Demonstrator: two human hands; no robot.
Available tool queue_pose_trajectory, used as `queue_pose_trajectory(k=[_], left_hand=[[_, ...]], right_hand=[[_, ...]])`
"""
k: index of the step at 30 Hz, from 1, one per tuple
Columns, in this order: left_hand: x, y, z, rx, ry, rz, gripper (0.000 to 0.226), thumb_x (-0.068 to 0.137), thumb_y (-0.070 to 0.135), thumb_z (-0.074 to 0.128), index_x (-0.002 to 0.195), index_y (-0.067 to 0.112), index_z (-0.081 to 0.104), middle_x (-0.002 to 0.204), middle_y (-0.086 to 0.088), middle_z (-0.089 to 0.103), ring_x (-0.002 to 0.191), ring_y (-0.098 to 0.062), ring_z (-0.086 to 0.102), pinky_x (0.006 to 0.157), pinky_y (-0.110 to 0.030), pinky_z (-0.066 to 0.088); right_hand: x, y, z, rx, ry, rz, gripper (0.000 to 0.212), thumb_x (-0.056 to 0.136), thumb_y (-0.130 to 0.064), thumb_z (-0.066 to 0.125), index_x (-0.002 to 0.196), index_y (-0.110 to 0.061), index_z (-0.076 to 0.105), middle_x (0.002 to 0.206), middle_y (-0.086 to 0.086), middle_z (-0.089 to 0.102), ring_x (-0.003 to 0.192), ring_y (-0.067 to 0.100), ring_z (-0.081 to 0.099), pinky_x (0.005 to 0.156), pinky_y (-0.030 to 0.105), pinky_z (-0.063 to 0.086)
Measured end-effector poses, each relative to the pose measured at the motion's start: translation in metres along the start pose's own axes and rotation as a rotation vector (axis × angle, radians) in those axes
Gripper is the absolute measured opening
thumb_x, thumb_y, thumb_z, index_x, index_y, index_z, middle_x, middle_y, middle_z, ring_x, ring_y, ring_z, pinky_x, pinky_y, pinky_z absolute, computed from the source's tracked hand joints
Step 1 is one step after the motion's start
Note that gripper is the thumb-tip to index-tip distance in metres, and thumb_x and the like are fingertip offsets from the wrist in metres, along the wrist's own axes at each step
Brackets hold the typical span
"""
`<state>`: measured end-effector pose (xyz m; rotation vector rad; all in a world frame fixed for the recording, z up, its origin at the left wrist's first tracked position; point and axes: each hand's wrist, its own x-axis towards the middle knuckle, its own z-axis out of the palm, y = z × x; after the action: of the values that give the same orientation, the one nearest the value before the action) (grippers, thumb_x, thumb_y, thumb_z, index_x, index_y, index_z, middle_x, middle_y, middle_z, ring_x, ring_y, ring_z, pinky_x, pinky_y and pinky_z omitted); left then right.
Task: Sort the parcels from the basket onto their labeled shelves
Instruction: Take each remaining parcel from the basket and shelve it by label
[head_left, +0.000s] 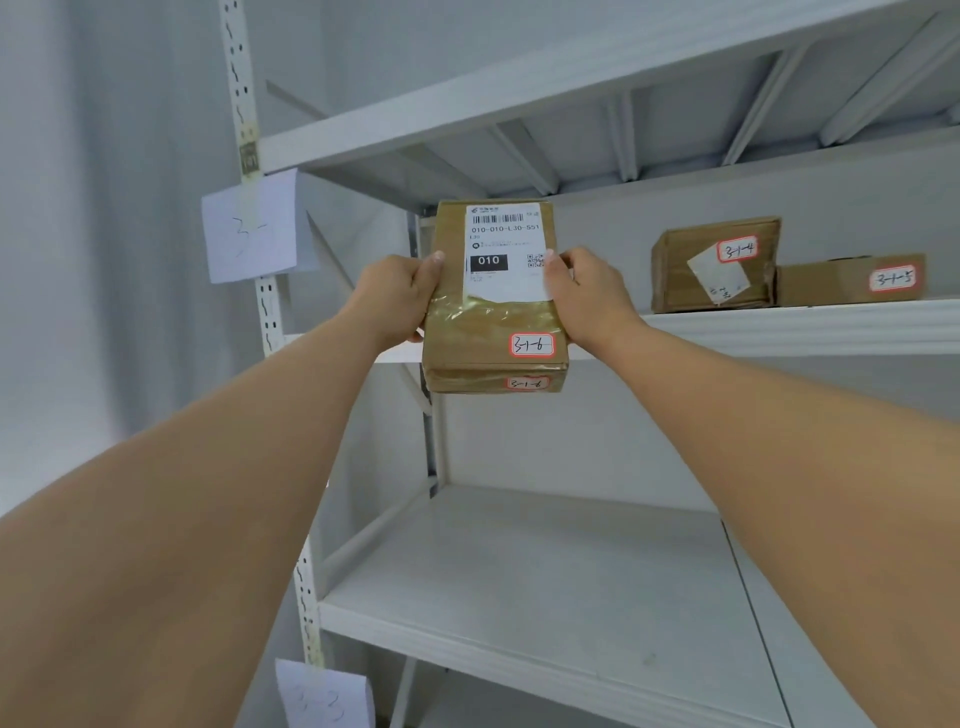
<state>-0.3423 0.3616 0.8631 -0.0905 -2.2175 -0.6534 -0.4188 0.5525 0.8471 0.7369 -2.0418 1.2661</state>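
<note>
Fingers (435, 261) of left hand (400, 299) curled round left long edge of parcel (493, 312), thumb pressed on its top face; fingers (549, 266) of right hand (592, 299) clamped the same way on right long edge, thumb over corner of shipping label (506, 254). Held between both hands, level, in front of left end of upper shelf (779, 327); whether its far end already rests on the board, cannot tell. Long axis pointing near to far, straight into the shelf, near end overhanging the shelf's front lip. Marked 3-1-6 on red-bordered sticker (532, 345), twice: top face and near end face. Paper tag (254, 228) on left upright reading 3-, rest faint. Further right on same shelf, well apart from the hands, box 3-1-4 (714, 265) touching box 3-1-5 (852, 280). Both hands equally near; likely next a straight push away, into the open stretch left of 3-1-4.
</note>
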Motion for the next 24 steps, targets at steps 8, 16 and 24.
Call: queue_pose_trajectory(k=[8,16,24], left_hand=[[0.014,0.003,0.014,-0.071,-0.009,0.026,0.059,0.102,0.045,0.031,0.086,-0.001,0.065,0.079,-0.014,0.069,0.067,-0.024,0.068,0.061,-0.029,0.059],[0.041,-0.009,0.016,-0.173,-0.052,0.103,0.042,0.102,0.042,0.035,0.083,0.018,0.064,0.071,0.001,0.066,0.056,-0.005,0.065,0.048,-0.02,0.054],[0.066,0.023,0.047,-0.349,-0.13,0.239,0.038,0.101,0.041,0.039,0.11,0.017,0.066,0.087,-0.003,0.068,0.071,-0.014,0.065,0.054,-0.025,0.057]], right_hand=[[0.012,0.017,-0.003,-0.006,0.036,0.007,0.033,0.102,-0.04,0.034,0.1,-0.012,0.051,0.095,0.003,0.059,0.073,0.014,0.058,0.057,0.031,0.047],[0.031,0.018,0.002,-0.057,0.155,0.013,0.038,0.102,-0.043,0.032,0.108,-0.012,0.053,0.095,-0.001,0.059,0.077,0.012,0.057,0.058,0.028,0.044],[0.043,0.019,-0.048,-0.111,0.334,0.02,0.04,0.102,-0.042,0.035,0.113,-0.011,0.058,0.099,-0.002,0.056,0.092,0.016,0.053,0.077,0.03,0.04]])
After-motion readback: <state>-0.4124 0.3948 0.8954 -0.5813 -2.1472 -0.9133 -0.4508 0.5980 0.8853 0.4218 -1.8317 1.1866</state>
